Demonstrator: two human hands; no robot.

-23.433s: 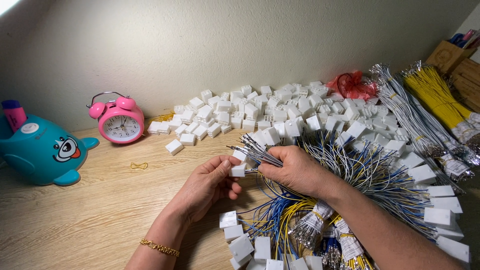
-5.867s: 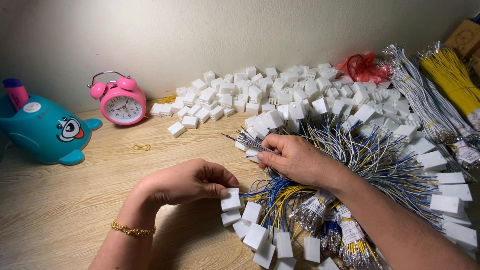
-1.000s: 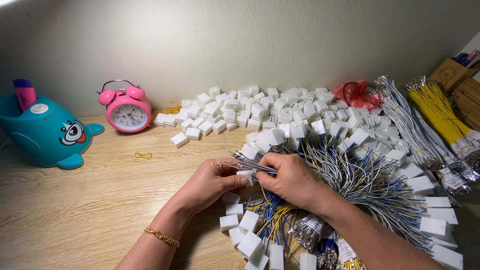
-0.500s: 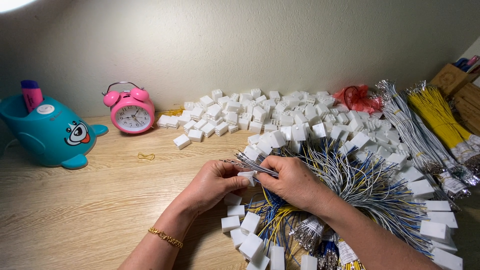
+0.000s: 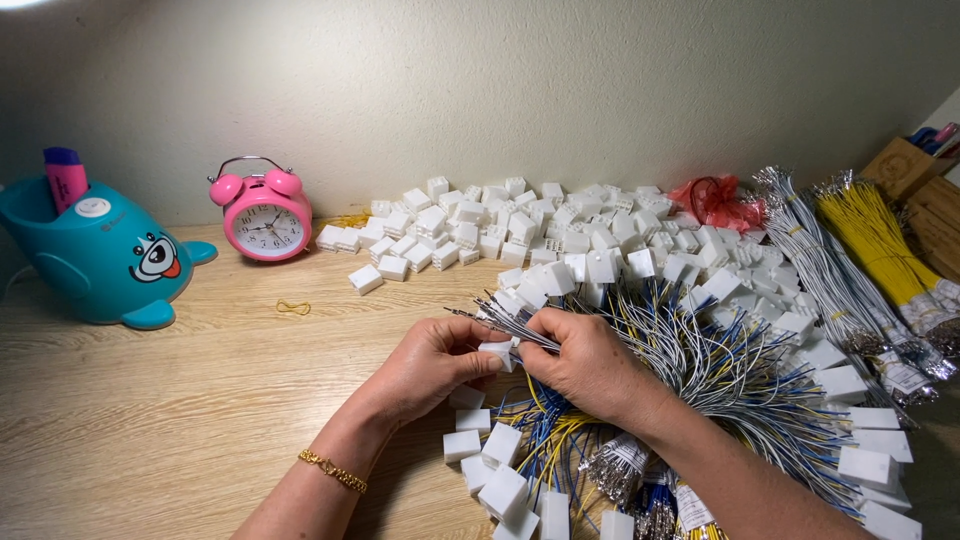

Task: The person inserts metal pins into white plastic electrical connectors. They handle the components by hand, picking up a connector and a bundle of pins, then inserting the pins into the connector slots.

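Note:
My left hand (image 5: 432, 363) pinches a small white plastic connector (image 5: 498, 353) between thumb and fingers. My right hand (image 5: 587, 363) grips a bundle of thin grey wires (image 5: 500, 320) whose metal tips fan out to the upper left. The tip of one wire meets the connector between the two hands. Below the hands lie finished white connectors with blue and yellow wires (image 5: 520, 470). A gold bracelet (image 5: 333, 470) is on my left wrist.
A heap of loose white connectors (image 5: 520, 225) lies by the wall. A pink alarm clock (image 5: 265, 210) and a teal whale-shaped holder (image 5: 95, 255) stand at left. Grey (image 5: 815, 260) and yellow (image 5: 880, 245) wire bundles lie at right, with a red bag (image 5: 715, 200) and a rubber band (image 5: 293, 307).
Both hands stay together at the connector, barely moving. The camera has shifted slightly, so the clock and holder sit a little further right in view.

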